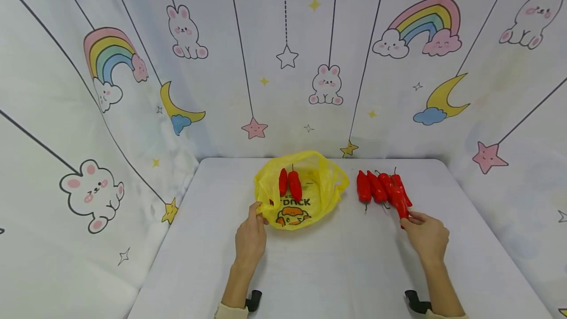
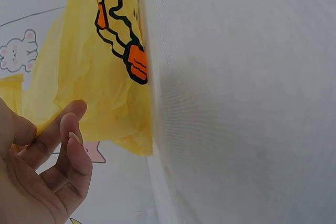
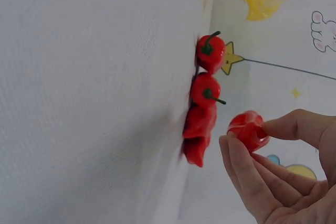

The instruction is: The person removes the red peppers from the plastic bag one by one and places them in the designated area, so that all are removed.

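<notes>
A yellow plastic bag [image 1: 334, 181] with a printed duck lies on the table, its mouth spread toward me. Two red peppers [image 1: 294, 185] show inside it, and a bit of red shows near its left edge. My left hand [image 1: 250, 240] pinches the bag's near left rim between thumb and index finger, the other fingers loosely bent. To the right, my right hand [image 1: 426, 235] holds a red pepper [image 3: 247, 129] by one end with thumb and fingertips. In the right wrist view that pepper is apart from the other red peppers [image 3: 205, 90], which lie side by side on the table.
The white table [image 1: 328, 270] meets a cloth backdrop [image 1: 288, 97] printed with rabbits, rainbows and stars at the back and both sides. The loose peppers [image 1: 363, 188] lie just right of the bag, with a narrow gap between.
</notes>
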`<action>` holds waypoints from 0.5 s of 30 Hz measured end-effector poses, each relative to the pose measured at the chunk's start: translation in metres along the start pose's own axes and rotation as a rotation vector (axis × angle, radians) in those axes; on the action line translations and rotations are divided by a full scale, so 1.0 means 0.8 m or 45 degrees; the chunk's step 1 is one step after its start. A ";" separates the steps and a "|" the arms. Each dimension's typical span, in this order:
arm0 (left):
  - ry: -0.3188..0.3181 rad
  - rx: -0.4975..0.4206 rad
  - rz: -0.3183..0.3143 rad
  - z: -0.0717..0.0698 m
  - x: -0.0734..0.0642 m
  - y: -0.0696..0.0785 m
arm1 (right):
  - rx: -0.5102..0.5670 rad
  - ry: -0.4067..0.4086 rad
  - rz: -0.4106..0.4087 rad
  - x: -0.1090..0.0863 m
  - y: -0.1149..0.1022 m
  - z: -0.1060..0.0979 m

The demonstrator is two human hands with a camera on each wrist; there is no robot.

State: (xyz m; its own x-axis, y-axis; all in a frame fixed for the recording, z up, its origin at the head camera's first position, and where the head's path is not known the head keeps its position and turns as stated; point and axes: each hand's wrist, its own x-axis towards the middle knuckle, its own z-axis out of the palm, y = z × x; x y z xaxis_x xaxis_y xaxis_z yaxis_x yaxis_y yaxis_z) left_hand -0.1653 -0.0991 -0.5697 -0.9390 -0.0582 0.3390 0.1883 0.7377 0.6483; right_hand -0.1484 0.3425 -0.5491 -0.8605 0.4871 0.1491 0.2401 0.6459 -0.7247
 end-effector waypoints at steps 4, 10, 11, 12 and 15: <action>-0.005 0.002 -0.007 0.000 0.000 0.000 | 0.005 0.006 0.027 0.001 0.006 -0.002; 0.007 0.001 -0.001 -0.001 0.000 0.000 | -0.004 0.013 0.024 0.002 0.015 -0.003; 0.009 -0.001 0.001 -0.001 0.000 0.000 | -0.005 0.012 0.025 0.003 0.017 -0.003; 0.009 -0.001 0.000 -0.001 0.000 0.000 | -0.004 0.010 0.029 0.003 0.018 -0.003; 0.007 0.001 -0.002 -0.001 0.000 0.001 | -0.006 -0.001 0.040 0.003 0.023 -0.004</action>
State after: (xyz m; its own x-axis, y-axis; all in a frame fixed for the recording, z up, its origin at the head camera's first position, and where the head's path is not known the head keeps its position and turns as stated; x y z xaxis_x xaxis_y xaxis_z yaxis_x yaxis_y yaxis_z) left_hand -0.1645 -0.0993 -0.5687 -0.9378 -0.0632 0.3414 0.1864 0.7379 0.6486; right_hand -0.1449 0.3576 -0.5596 -0.8531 0.5064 0.1259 0.2688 0.6333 -0.7257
